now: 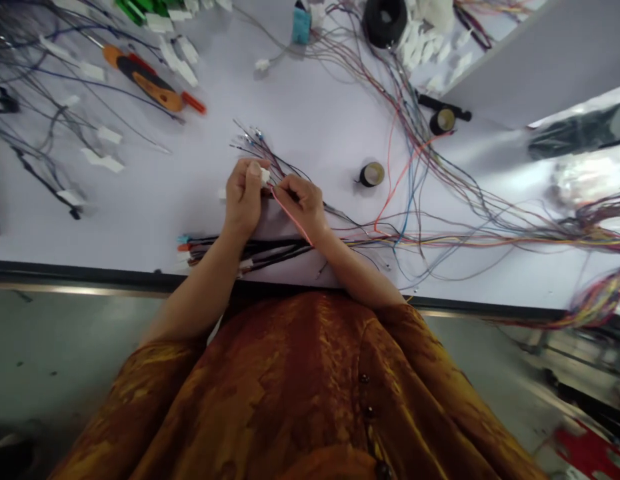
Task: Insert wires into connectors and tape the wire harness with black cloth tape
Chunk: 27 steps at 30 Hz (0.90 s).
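My left hand (244,195) is closed around a small white connector (265,176), the thumb lying over it. Close beside it on the right, my right hand (303,205) pinches a pink-red wire (291,217) near the connector. The wire's end is at the connector, and I cannot tell whether it sits inside. Beyond both hands lie loose wire ends with metal terminals (254,136). Nearer my body, a bundle of black-sleeved wires (270,249) runs along the table under my forearms.
An orange-and-black screwdriver (143,81) lies at the upper left among wires and white labels. Black tape rolls (373,174) sit right of my hands, with a larger black roll (385,21) at the back. Long coloured wires (465,180) stretch right, beside a grey panel (520,73).
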Available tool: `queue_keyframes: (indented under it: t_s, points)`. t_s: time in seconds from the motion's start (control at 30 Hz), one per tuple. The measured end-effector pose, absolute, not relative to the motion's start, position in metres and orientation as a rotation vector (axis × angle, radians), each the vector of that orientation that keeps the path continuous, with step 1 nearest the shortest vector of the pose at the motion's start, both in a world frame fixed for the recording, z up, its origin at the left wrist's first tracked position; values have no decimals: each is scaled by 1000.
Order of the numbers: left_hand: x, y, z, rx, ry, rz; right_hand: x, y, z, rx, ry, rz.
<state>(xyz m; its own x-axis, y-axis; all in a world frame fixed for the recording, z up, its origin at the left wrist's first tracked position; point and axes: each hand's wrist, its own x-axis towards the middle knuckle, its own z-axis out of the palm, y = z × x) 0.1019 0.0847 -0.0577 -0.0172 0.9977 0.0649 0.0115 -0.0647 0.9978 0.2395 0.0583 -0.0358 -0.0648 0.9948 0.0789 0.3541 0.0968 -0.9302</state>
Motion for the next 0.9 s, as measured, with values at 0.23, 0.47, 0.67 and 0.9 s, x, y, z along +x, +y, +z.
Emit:
queue_keyframes:
  t_s: [0.23, 0.47, 0.67, 0.9]
  points:
    - [100, 94, -70, 1058, 1001, 1221, 246, 61, -41, -1340, -1612, 919]
    - [71, 121, -100, 1039, 840, 1054, 338, -1, 4, -1517, -1565, 647]
    - [58, 135, -111, 1032, 758, 1026, 372, -70, 4, -1621, -1958, 744]
    - [54, 142, -113, 1082, 637, 978, 331, -68, -3, -1725, -2209, 548]
